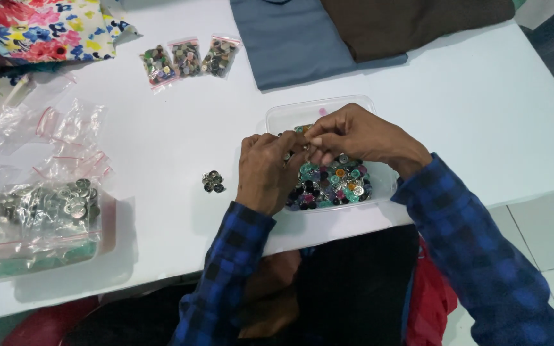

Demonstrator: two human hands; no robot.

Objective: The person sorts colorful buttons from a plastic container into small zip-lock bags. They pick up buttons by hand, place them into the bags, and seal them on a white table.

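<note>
Button between hands (pixel 302 150) hardly discernible

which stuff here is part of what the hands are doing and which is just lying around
In use:
left hand
right hand
clear tray of coloured buttons
small button pile

Lying about:
three filled bags
empty bags
bagged silver buttons
floral cloth
blue cloth
brown cloth

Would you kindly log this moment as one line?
left hand: pinching small button | right hand: fingertips meeting left | below: clear tray of coloured buttons | white table
</note>
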